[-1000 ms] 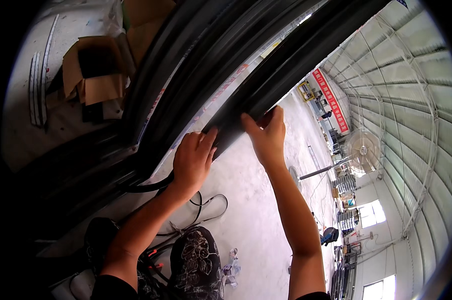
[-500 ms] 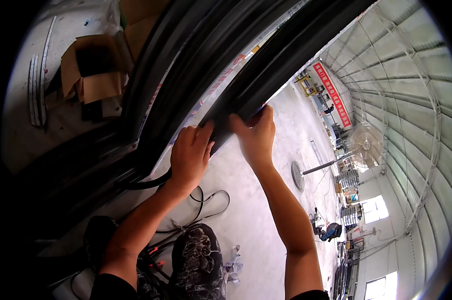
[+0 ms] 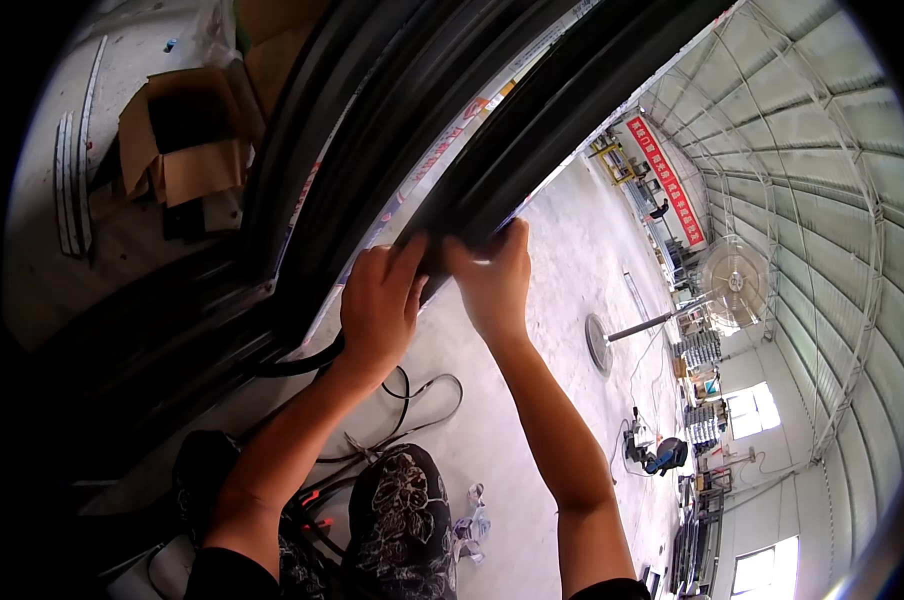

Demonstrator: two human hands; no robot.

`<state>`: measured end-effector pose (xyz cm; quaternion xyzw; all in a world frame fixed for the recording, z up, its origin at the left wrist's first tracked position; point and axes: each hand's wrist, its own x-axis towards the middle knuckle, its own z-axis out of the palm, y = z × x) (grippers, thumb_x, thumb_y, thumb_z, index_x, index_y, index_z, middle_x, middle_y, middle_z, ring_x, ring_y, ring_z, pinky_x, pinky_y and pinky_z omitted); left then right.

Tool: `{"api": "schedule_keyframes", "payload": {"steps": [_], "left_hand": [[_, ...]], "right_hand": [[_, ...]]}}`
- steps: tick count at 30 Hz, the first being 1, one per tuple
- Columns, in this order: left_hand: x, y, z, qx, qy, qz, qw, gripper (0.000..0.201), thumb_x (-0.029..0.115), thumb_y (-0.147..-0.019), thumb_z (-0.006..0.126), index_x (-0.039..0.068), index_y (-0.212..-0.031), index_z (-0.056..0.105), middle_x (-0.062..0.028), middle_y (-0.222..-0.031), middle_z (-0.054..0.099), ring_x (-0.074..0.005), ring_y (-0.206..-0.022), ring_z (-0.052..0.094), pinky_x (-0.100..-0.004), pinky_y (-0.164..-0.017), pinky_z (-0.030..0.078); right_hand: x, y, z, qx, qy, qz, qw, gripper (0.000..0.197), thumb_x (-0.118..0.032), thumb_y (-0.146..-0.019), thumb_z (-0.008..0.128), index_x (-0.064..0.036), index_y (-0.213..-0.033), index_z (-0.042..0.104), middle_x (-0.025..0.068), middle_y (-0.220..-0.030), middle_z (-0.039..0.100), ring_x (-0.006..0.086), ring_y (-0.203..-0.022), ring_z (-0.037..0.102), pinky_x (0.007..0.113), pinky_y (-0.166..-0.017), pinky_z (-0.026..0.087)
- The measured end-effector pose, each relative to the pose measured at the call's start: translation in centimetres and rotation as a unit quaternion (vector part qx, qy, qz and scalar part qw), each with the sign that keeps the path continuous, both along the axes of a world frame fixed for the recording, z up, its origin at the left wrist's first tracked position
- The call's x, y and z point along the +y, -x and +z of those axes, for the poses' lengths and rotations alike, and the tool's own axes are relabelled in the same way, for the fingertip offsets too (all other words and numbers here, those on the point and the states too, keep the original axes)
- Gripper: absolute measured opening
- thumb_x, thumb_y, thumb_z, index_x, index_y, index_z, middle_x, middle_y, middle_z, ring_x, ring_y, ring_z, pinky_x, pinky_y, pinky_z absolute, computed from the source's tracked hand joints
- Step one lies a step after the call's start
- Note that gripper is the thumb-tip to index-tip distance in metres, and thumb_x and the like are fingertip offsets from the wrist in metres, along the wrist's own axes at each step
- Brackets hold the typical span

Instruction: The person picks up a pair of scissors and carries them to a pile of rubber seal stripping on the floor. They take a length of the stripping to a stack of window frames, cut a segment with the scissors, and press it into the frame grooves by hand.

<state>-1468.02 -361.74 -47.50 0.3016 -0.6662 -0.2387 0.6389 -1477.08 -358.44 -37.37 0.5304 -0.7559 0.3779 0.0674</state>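
A long black frame profile (image 3: pixel 537 150) slants from the upper right down to my hands. At its lower part, my left hand (image 3: pixel 380 300) is closed, with bent fingers pressed against the profile. A black flexible strip (image 3: pixel 297 368) runs into the underside of that hand; where it continues is hidden. Close beside it, my right hand (image 3: pixel 496 285) grips the profile, thumb on the near face and fingers curled over the right edge. The fingertips of both hands are partly hidden and a little blurred.
More black profiles (image 3: pixel 372 130) stand to the left, with printed film between them. Behind them is an open cardboard box (image 3: pixel 200 175). Looped black cord (image 3: pixel 437 385) and crumpled plastic (image 3: pixel 472 525) lie on the floor near my knees. A pedestal fan (image 3: pixel 734 283) stands at right.
My right hand has moved slightly left and down along the profile, closer to my left hand. The left hand stays in nearly the same place.
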Motion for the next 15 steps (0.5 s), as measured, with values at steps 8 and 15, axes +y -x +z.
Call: {"api": "schedule_keyframes", "payload": {"steps": [8, 15], "left_hand": [[-0.2, -0.4, -0.1, 0.003, -0.008, -0.012, 1.0, 0.044, 0.002, -0.074, 0.068, 0.005, -0.117, 0.058, -0.0107, -0.092, 0.056, -0.0289, -0.083, 0.055, -0.0374, -0.071, 0.045], [0.9, -1.5, -1.4, -0.056, -0.037, 0.01, 0.998, 0.028, 0.012, -0.079, 0.066, 0.004, -0.105, 0.058, -0.0096, -0.087, 0.057, -0.0291, -0.081, 0.056, -0.0373, -0.068, 0.047]], "right_hand": [[0.0, -0.5, -1.8, -0.062, -0.038, -0.025, 0.997, 0.047, -0.019, -0.073, 0.072, 0.0019, -0.098, 0.039, 0.0127, -0.081, 0.059, 0.0238, -0.069, 0.06, 0.035, -0.061, 0.049], [1.0, 0.4, -4.0, -0.039, -0.002, 0.023, 0.999, 0.046, -0.023, -0.071, 0.073, -0.0005, -0.093, 0.04, 0.0107, -0.072, 0.055, 0.0239, -0.064, 0.055, 0.034, -0.06, 0.047]]}}
